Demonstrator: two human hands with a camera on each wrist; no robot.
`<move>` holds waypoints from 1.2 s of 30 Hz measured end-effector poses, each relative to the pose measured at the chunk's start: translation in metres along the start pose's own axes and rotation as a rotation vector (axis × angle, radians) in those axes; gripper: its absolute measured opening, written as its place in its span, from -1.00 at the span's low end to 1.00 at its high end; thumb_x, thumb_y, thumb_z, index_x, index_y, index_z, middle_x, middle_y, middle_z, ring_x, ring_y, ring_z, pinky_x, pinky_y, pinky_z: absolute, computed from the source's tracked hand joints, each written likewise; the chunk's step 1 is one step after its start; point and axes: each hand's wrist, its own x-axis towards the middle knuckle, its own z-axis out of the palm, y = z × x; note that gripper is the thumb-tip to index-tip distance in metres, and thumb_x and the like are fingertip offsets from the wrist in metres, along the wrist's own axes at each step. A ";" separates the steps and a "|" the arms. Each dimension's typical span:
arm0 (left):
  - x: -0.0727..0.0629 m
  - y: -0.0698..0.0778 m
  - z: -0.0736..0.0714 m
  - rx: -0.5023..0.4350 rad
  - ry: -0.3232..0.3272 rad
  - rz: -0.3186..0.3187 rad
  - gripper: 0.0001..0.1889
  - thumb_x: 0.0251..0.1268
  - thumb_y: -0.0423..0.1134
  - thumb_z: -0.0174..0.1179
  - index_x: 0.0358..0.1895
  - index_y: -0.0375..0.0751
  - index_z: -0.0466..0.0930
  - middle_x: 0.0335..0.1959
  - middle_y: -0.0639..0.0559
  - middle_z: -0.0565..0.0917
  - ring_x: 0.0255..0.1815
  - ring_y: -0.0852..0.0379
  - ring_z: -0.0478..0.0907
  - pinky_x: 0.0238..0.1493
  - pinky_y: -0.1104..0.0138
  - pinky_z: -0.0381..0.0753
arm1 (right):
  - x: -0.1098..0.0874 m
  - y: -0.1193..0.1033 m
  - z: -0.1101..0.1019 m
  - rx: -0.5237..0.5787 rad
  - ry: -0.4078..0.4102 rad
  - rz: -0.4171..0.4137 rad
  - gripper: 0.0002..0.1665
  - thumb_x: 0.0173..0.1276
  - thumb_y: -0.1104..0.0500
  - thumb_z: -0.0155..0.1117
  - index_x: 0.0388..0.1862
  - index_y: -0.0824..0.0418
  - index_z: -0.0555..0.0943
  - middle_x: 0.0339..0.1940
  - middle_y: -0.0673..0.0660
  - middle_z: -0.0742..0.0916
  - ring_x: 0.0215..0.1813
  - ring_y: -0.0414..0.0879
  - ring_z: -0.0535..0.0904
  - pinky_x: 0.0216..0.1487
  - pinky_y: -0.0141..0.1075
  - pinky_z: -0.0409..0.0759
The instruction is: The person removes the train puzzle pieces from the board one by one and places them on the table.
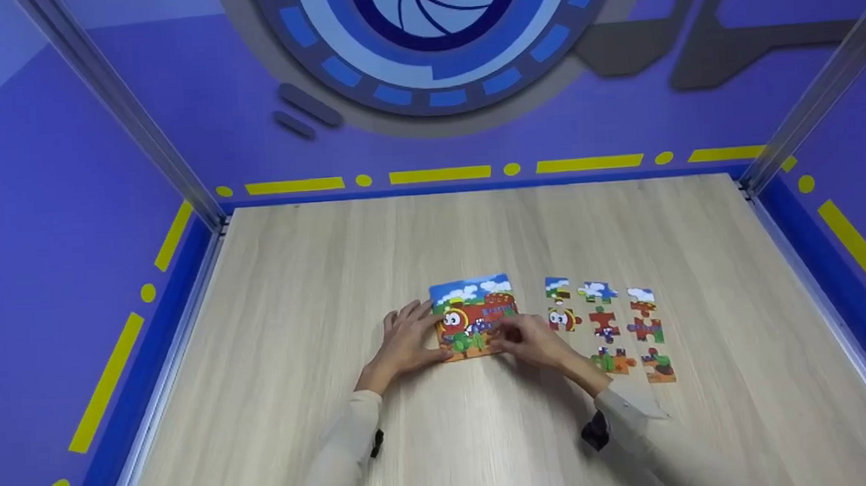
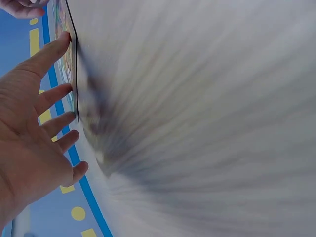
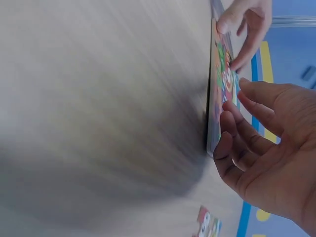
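Note:
A square picture puzzle (image 1: pixel 470 292) with a cartoon red train lies flat on the wooden table. My left hand (image 1: pixel 407 344) rests along its left side, thumb at the near corner and fingers spread toward the far corner. In the left wrist view, extended fingertips touch the puzzle's edge (image 2: pixel 74 59). At the right side is my right hand (image 1: pixel 533 340), its thumb and bent fingers over the lower right part. The right wrist view shows these fingers loosely bent beside the puzzle (image 3: pixel 213 98), with nothing visible between them.
Several loose jigsaw pieces lie in columns right of the puzzle: a left column (image 1: pixel 557 289), a middle one (image 1: pixel 603 321) and a right one (image 1: pixel 643 329). Blue panels (image 1: pixel 167 79) wall the table's back and sides. A loose piece (image 3: pixel 203 222) shows below the right hand.

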 end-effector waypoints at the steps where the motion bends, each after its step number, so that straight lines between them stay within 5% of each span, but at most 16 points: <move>1: 0.001 0.000 -0.001 0.001 -0.004 0.007 -0.28 0.15 0.08 0.48 0.35 -0.17 0.55 0.55 -0.26 0.35 0.58 -0.33 0.18 0.44 -0.37 0.05 | 0.002 -0.001 0.002 0.008 0.006 -0.007 -0.81 0.41 0.29 0.34 -0.05 0.33 0.71 -0.29 0.15 0.77 -0.33 -0.27 0.54 -0.31 -0.48 0.48; 11: 0.004 -0.006 -0.007 0.009 -0.027 0.055 -0.25 0.14 0.10 0.49 0.39 -0.11 0.52 0.56 -0.21 0.34 0.61 -0.35 0.12 0.46 -0.44 -0.05 | 0.026 -0.011 0.028 -0.065 0.071 0.036 -0.80 0.39 0.22 0.39 -0.08 0.30 0.75 -0.33 0.11 0.75 -0.37 -0.24 0.54 -0.34 -0.44 0.48; 22: 0.004 -0.007 -0.007 0.063 -0.042 0.031 -0.25 0.11 0.12 0.50 0.37 -0.07 0.54 0.56 -0.12 0.36 0.63 -0.31 0.12 0.50 -0.41 -0.10 | 0.028 -0.019 0.048 -0.209 0.149 0.153 -0.59 0.20 0.06 0.58 0.02 0.17 0.79 -0.18 0.12 0.81 -0.21 -0.10 0.68 -0.18 -0.11 0.66; 36: 0.007 -0.006 -0.011 0.131 -0.037 0.019 -0.24 0.09 0.15 0.50 0.37 -0.03 0.55 0.55 -0.09 0.39 0.62 -0.29 0.14 0.51 -0.39 -0.10 | 0.032 -0.023 0.051 -0.229 0.164 0.181 -0.63 0.21 0.10 0.57 -0.04 0.19 0.72 -0.28 0.08 0.74 -0.27 -0.14 0.57 -0.21 -0.20 0.54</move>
